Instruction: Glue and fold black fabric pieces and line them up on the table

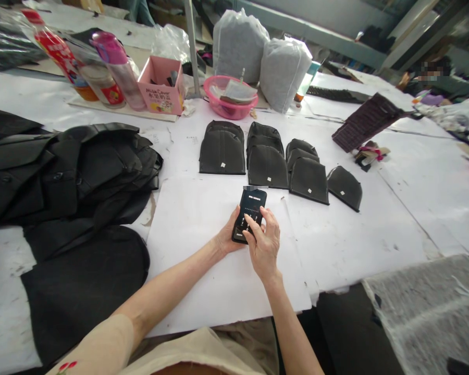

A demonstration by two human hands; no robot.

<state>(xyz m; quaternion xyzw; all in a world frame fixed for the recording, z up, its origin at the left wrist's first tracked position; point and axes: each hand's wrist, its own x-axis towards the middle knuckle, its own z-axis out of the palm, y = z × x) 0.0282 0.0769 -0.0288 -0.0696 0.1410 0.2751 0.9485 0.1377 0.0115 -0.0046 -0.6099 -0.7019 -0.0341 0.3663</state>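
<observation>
A black smartphone with a lit keypad screen is held over the white paper-covered table. My left hand grips it from the left side and beneath. My right hand rests over the lower part of the screen, its fingers curled and fingertips touching the keypad. Beyond the phone lie several stacks of black rounded fabric pieces, each with a small white tag.
A pile of black garments covers the left of the table. At the back stand bottles, a pink box, a pink basin and two grey sacks. A dark woven tray lies at the right.
</observation>
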